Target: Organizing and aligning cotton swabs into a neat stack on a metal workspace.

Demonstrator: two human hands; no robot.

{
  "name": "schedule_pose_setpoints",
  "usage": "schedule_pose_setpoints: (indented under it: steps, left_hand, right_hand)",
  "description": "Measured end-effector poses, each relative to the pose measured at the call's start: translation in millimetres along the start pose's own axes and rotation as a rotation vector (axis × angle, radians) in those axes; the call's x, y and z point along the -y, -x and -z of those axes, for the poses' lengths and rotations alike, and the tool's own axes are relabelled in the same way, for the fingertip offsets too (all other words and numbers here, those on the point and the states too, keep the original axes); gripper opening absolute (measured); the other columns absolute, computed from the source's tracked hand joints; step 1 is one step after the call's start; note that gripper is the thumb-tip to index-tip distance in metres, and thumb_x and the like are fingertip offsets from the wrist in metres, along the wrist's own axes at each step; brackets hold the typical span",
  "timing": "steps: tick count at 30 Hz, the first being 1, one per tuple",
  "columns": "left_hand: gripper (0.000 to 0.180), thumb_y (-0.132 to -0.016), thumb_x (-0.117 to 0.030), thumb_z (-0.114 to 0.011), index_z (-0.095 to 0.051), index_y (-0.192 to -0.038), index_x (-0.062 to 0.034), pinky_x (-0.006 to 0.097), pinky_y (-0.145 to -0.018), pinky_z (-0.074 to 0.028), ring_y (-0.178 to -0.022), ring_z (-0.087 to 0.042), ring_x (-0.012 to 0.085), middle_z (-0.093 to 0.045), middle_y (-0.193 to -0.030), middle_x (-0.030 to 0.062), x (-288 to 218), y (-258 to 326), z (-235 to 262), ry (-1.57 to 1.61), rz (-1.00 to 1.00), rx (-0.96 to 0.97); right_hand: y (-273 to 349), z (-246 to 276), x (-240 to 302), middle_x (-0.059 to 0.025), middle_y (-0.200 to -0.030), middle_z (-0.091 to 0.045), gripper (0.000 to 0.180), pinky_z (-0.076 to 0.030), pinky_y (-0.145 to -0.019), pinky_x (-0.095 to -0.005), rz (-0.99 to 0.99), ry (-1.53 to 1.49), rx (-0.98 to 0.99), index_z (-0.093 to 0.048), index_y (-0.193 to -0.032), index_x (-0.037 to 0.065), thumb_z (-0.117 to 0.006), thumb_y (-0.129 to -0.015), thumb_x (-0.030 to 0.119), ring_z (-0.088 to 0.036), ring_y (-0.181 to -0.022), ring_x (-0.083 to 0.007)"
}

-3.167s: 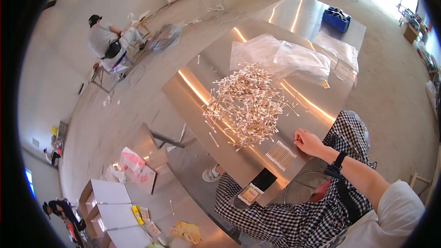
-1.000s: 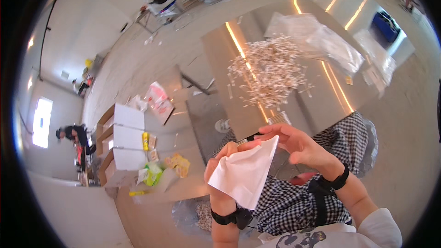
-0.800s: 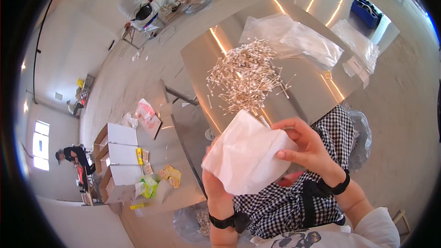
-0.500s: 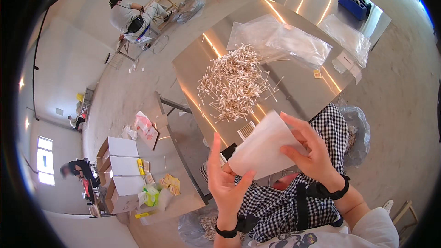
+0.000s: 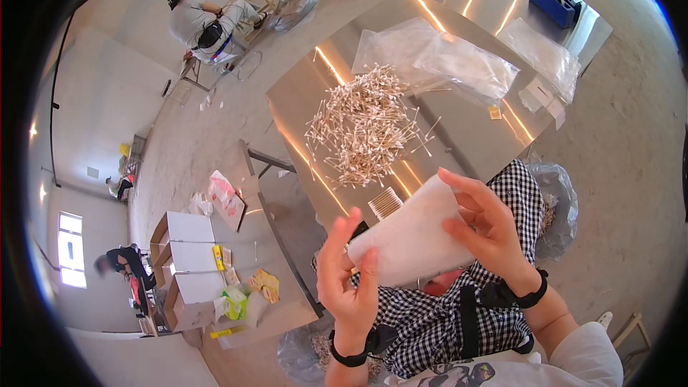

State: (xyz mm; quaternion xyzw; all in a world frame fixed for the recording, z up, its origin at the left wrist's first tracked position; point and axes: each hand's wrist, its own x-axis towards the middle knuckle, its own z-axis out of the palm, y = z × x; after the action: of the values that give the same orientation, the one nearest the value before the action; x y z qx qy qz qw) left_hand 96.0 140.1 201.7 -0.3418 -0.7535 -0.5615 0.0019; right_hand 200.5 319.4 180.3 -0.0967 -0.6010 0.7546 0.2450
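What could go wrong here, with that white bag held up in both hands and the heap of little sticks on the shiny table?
1. The white bag is held only by fingertips of the left hand and right hand, above the lap; it might slip.
2. The pile of cotton swabs sprawls loosely, with strays at its edges; some could roll off the metal table.
3. The small bundle of swabs sits near the table's near edge and could get knocked off.

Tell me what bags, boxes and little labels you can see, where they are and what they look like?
Flat white plastic pouch: held in both hands, rectangular.
Clear crinkly plastic bags: far end of the shiny metal table.
Small white paper slips: table's right edge.
Blue plastic crate: far right corner.
White cardboard boxes: stacked on the floor, left.
Pink-and-white packet: near the boxes.
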Motion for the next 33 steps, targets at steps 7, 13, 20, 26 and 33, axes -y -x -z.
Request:
schedule_pose_setpoints:
  steps: [7,13,20,26,33]
  left_hand:
    - [0.081,-0.093,-0.007,-0.063,-0.012,-0.156,0.0006,0.045,-0.1,-0.052,-0.124,-0.058,0.0329,-0.04,-0.152,0.0264,0,16,-3,0.171,-0.114,-0.163]
    - [0.097,-0.089,-0.062,-0.063,-0.026,-0.154,0.0009,0.049,-0.105,-0.045,-0.127,-0.056,0.0366,-0.044,-0.148,0.0224,6,6,2,1.144,0.553,0.121]
    - [0.09,-0.092,-0.059,-0.059,-0.037,-0.146,0.0102,0.036,-0.101,-0.048,-0.122,-0.06,0.0251,-0.059,-0.133,0.0188,6,12,-7,0.883,0.798,0.301]
    - [0.072,-0.101,-0.056,-0.042,-0.049,-0.137,0.0061,0.047,-0.101,-0.049,-0.121,-0.06,0.0318,-0.058,-0.136,0.0205,21,17,-5,1.095,0.976,0.059]
    - [0.025,-0.089,-0.005,-0.075,-0.068,-0.112,0.0025,0.028,-0.083,-0.054,-0.094,-0.068,0.0131,-0.073,-0.107,0.0084,13,24,-7,0.759,0.708,-0.021]
  right_hand:
    - [6,4,-5,-0.0113,-0.118,-0.068,0.068,-0.05,-0.091,-0.0266,-0.058,-0.349,-0.006,-0.026,-0.155,0.003,-0.054,-0.094,-0.009,-0.065,-0.108,-0.0155]
    - [0,9,-22,-0.0095,-0.084,-0.066,0.056,-0.048,-0.078,-0.0255,0.175,-0.425,0.068,-0.038,-0.142,-0.002,-0.043,-0.088,-0.015,-0.064,-0.083,-0.0138]
    - [4,12,-23,-0.0097,-0.081,-0.067,0.055,-0.047,-0.077,-0.0249,0.28,-0.155,0.12,-0.047,-0.131,-0.002,-0.035,-0.08,-0.019,-0.065,-0.079,-0.0145]
    - [7,15,-22,-0.0113,-0.093,-0.069,0.051,-0.049,-0.081,-0.0271,0.237,-0.186,0.084,-0.048,-0.132,-0.001,-0.04,-0.085,-0.018,-0.068,-0.088,-0.0166]
    - [4,6,-18,-0.0135,-0.12,-0.065,0.046,-0.051,-0.091,-0.0291,0.037,-0.116,-0.006,-0.047,-0.139,0.001,-0.052,-0.094,-0.008,-0.067,-0.104,-0.0169]
